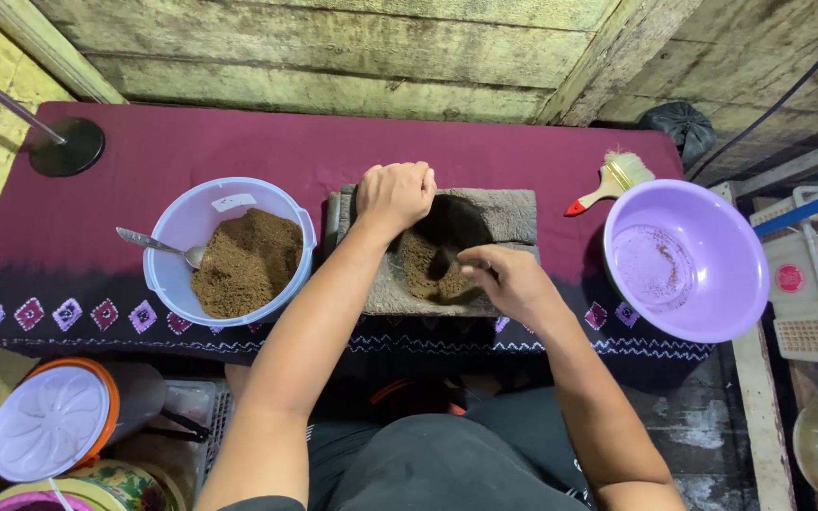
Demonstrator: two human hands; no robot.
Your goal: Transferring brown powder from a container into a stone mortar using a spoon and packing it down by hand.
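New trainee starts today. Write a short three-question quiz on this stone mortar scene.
1. True or false: the left hand rests on the rim of the stone mortar.
2. Where is the spoon? A) in the purple basin B) in the white bucket of brown powder C) on the cloth
3. What lies beside the purple basin, at the cloth's far corner?

Key: 1 true. 2 B. 3 a red-handled brush.

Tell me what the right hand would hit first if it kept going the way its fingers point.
The right hand points left and down into the stone mortar; it would probably first meet the brown powder in the hollow, though depth is unclear.
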